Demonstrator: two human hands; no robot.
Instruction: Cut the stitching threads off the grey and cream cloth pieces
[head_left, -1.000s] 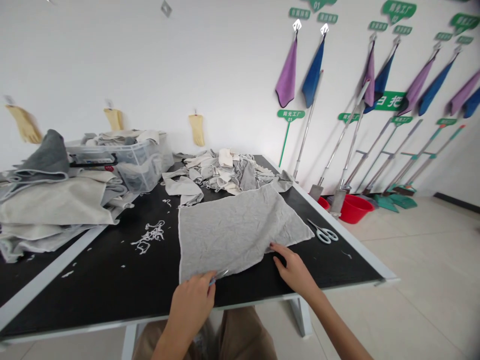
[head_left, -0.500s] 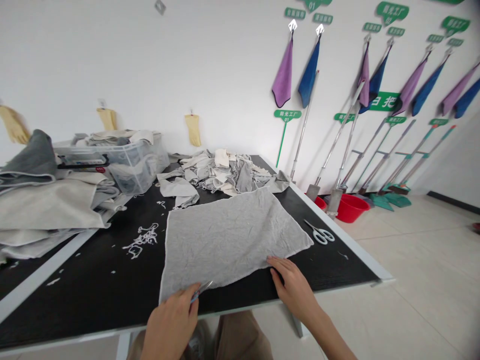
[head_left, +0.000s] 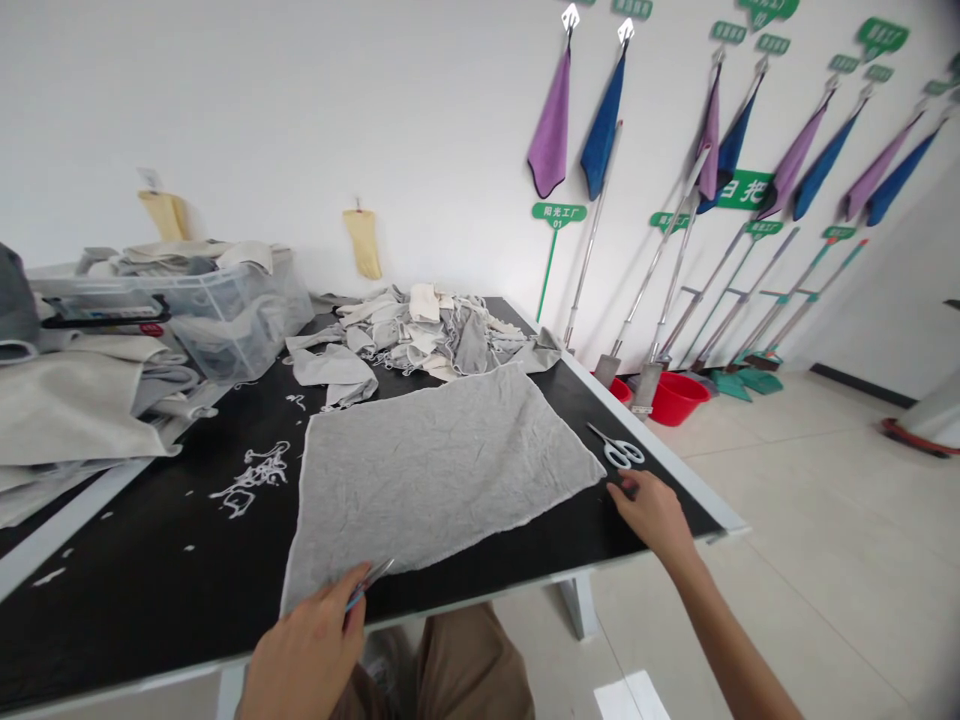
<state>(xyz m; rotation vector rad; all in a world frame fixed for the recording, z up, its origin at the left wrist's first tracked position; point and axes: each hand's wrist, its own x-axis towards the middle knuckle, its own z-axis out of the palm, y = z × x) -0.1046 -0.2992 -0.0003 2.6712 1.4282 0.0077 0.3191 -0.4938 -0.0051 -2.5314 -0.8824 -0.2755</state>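
A grey cloth (head_left: 420, 470) with a white stitched edge lies spread flat on the black table (head_left: 187, 600). At its near left corner, my left hand (head_left: 311, 640) is closed around small scissors (head_left: 367, 583), with metal blades and a bit of blue handle showing. The blades point right along the cloth's near edge. My right hand (head_left: 652, 508) is just off the cloth's right corner, fingers slightly apart and holding nothing that I can see. Just beyond its fingertips rest white-handled scissors (head_left: 621, 452).
Behind the cloth is a heap of grey and beige cloth pieces (head_left: 427, 330). White thread scraps (head_left: 255, 478) lie left of it. Stacked cloths (head_left: 75, 400) and a clear plastic bin (head_left: 225, 310) are farther left. Mops and a red basin (head_left: 679, 398) stand by the wall.
My right hand has moved right, from the cloth's near edge to beside its right corner, near the white-handled scissors. My left hand keeps its small scissors. The view has shifted right.
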